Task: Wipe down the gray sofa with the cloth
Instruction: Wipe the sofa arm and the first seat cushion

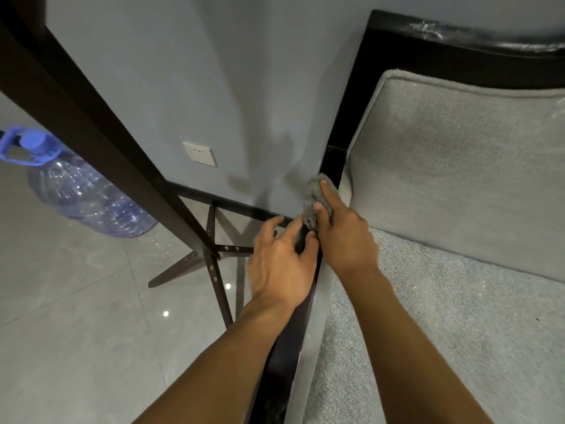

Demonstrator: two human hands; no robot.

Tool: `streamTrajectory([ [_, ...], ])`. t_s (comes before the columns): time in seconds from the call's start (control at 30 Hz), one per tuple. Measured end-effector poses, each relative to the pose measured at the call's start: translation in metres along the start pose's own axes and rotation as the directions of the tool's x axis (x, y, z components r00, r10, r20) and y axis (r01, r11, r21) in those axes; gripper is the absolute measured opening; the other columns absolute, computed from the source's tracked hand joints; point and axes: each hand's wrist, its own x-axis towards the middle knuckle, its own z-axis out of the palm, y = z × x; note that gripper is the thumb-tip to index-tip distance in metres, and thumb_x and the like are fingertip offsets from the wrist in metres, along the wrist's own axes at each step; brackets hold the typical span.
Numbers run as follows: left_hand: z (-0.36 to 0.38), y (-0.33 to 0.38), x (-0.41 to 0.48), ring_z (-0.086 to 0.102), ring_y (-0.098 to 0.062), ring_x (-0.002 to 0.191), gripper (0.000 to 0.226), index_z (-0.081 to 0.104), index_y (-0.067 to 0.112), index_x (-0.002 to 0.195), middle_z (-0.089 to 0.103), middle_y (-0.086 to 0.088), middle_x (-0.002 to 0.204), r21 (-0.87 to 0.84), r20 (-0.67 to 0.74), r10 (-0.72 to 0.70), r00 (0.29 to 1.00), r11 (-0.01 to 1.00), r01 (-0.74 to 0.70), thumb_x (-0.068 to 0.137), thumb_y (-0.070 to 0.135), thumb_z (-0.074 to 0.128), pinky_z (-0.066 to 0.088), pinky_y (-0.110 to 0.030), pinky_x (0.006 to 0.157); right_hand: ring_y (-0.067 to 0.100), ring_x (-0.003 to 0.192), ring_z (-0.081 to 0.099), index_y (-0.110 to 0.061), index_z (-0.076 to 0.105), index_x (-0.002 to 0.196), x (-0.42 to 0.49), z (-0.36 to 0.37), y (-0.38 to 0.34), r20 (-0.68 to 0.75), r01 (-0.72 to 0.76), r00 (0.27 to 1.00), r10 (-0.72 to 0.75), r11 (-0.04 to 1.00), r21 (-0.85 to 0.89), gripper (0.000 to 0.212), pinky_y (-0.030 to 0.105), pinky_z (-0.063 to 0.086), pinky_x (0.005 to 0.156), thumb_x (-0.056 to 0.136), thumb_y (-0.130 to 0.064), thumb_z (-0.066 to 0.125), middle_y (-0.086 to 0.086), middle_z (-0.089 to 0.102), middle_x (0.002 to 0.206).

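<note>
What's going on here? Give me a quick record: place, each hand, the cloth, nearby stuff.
Place: gray sofa with dark frame, beside a wall
Right hand: holds the cloth against the frame
Left hand: rests on the frame beside the cloth
Cloth: gray, bunched up
Nearby: water bottle on the floor, wall socket

Noted: cloth (315,185) mostly covered by right hand (345,237); sofa (458,166) runs off right edge; water jug (91,200) partly behind dark post (91,123).
</note>
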Motion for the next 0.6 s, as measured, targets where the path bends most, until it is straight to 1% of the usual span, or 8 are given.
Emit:
streamTrajectory([
  [0.07, 0.001, -0.002, 0.000, 0.048, -0.018, 0.134, 0.041, 0.052, 0.046, 0.143, 0.040, 0.004, 0.151, -0.012, 0.001, 0.019, 1.000, 1.000, -0.019, 0.103, 0.049, 0.048, 0.050, -0.044, 0.102, 0.031, 0.110, 0.060, -0.052, 0.026, 0.153, 0.008, -0.007, -0.005, 0.042, -0.008, 0.999, 0.010, 0.999, -0.035, 0.048, 0.040, 0.046, 0.082, 0.105, -0.052, 0.034, 0.011, 0.062, 0.125],
  [0.13, 0.001, -0.004, 0.002, 0.045, -0.017, 0.134, 0.039, 0.054, 0.044, 0.144, 0.040, 0.003, 0.149, -0.147, 0.046, -0.025, 0.999, 0.989, 0.031, 0.106, 0.043, 0.044, 0.043, -0.038, 0.109, 0.033, 0.116, 0.059, -0.051, 0.027, 0.153, 0.008, -0.011, -0.007, 0.083, -0.013, 0.996, 0.014, 1.000, -0.007, 0.048, 0.041, 0.047, 0.089, 0.106, -0.050, 0.036, 0.012, 0.061, 0.131],
  [0.23, -0.009, -0.011, -0.005, 0.047, -0.006, 0.130, 0.038, 0.058, 0.034, 0.143, 0.048, 0.008, 0.144, -0.459, 0.221, -0.134, 0.966, 0.859, 0.224, 0.110, 0.031, 0.041, 0.031, -0.017, 0.106, 0.034, 0.119, 0.058, -0.054, 0.028, 0.151, -0.020, -0.012, -0.005, 0.149, -0.013, 0.989, 0.010, 1.000, 0.019, 0.049, 0.048, 0.048, 0.101, 0.104, -0.050, 0.041, 0.012, 0.061, 0.134],
  [0.3, -0.021, -0.021, -0.017, 0.057, -0.003, 0.124, 0.035, 0.063, 0.028, 0.139, 0.063, 0.010, 0.135, -0.553, 0.336, -0.138, 0.932, 0.772, 0.313, 0.109, 0.024, 0.046, 0.038, -0.009, 0.096, 0.031, 0.113, 0.062, -0.059, 0.027, 0.148, -0.052, -0.009, 0.000, 0.209, 0.019, 0.978, -0.015, 1.000, -0.018, 0.048, 0.047, 0.051, 0.097, 0.103, -0.052, 0.042, 0.010, 0.065, 0.126],
  [0.33, -0.028, -0.025, -0.024, 0.062, -0.003, 0.118, 0.034, 0.066, 0.027, 0.136, 0.070, 0.005, 0.127, -0.566, 0.388, -0.136, 0.912, 0.745, 0.352, 0.108, 0.022, 0.048, 0.043, -0.008, 0.090, 0.029, 0.108, 0.064, -0.060, 0.025, 0.148, -0.069, -0.006, 0.003, 0.235, 0.041, 0.971, -0.032, 0.999, -0.033, 0.048, 0.045, 0.052, 0.094, 0.103, -0.053, 0.042, 0.009, 0.067, 0.120],
  [0.4, -0.036, -0.035, -0.037, 0.066, -0.007, 0.110, 0.033, 0.069, 0.028, 0.131, 0.074, -0.005, 0.119, -0.563, 0.441, -0.157, 0.884, 0.718, 0.409, 0.108, 0.019, 0.047, 0.048, -0.016, 0.086, 0.025, 0.101, 0.065, -0.063, 0.023, 0.147, -0.101, -0.001, 0.009, 0.262, 0.066, 0.964, -0.055, 0.997, -0.036, 0.049, 0.043, 0.054, 0.088, 0.103, -0.055, 0.041, 0.005, 0.067, 0.111],
  [0.47, -0.041, -0.039, -0.043, 0.065, -0.007, 0.115, 0.034, 0.067, 0.028, 0.133, 0.073, 0.003, 0.123, -0.566, 0.463, -0.183, 0.867, 0.692, 0.448, 0.109, 0.022, 0.044, 0.049, -0.021, 0.088, 0.024, 0.098, 0.065, -0.066, 0.023, 0.145, -0.112, 0.005, 0.014, 0.246, 0.045, 0.968, -0.042, 0.999, -0.004, 0.048, 0.043, 0.055, 0.087, 0.102, -0.055, 0.042, 0.004, 0.068, 0.110],
  [0.6, -0.047, -0.036, -0.049, 0.056, -0.006, 0.127, 0.035, 0.061, 0.035, 0.139, 0.064, 0.012, 0.136, -0.541, 0.470, -0.172, 0.866, 0.719, 0.437, 0.109, 0.035, 0.044, 0.045, -0.031, 0.108, 0.026, 0.100, 0.066, -0.068, 0.028, 0.142, -0.111, 0.010, 0.017, 0.201, 0.025, 0.979, -0.041, 0.996, 0.083, 0.047, 0.044, 0.055, 0.090, 0.102, -0.053, 0.046, 0.005, 0.070, 0.116],
])
